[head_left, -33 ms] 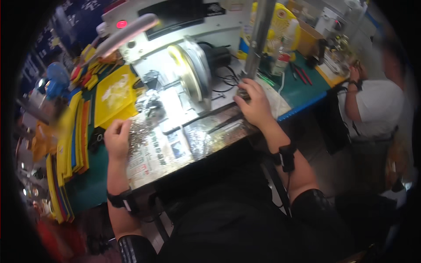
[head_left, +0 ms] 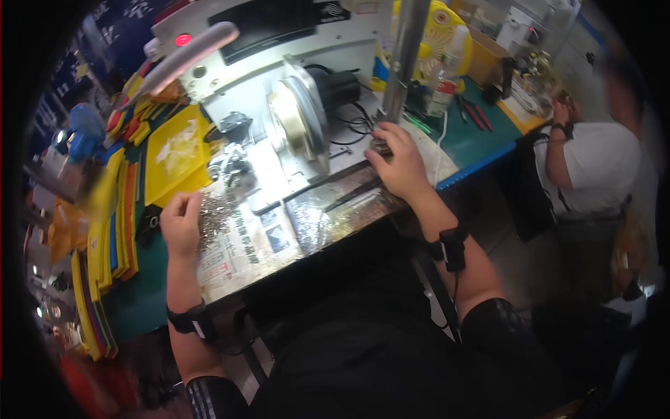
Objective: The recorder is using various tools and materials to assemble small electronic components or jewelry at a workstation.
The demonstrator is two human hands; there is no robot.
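Observation:
My left hand [head_left: 181,225] hovers at the left edge of a printed paper sheet [head_left: 227,264], beside a heap of small shiny metal bits [head_left: 218,215]. Its fingers are curled and pressed together; anything in them is hidden. At the foot of an upright metal post [head_left: 405,63], my right hand [head_left: 400,162] has thumb and fingers around a small dark metal piece [head_left: 380,144], mostly covered by the hand. Between the hands, farther back, stands a bench machine with a pale wheel [head_left: 292,120], lit brightly by a lamp [head_left: 192,59].
A yellow tray [head_left: 157,178] holding whitish pieces lies left, near stacked coloured strips [head_left: 115,230]. Slim dark tools [head_left: 352,195] rest along the bench front. To the right are a bottle [head_left: 441,96], red-handled pliers [head_left: 479,115] and a seated person in white [head_left: 600,160].
The whole view has shifted slightly, with bench items a little farther left and up. Both hands keep much the same pose and place on the bench.

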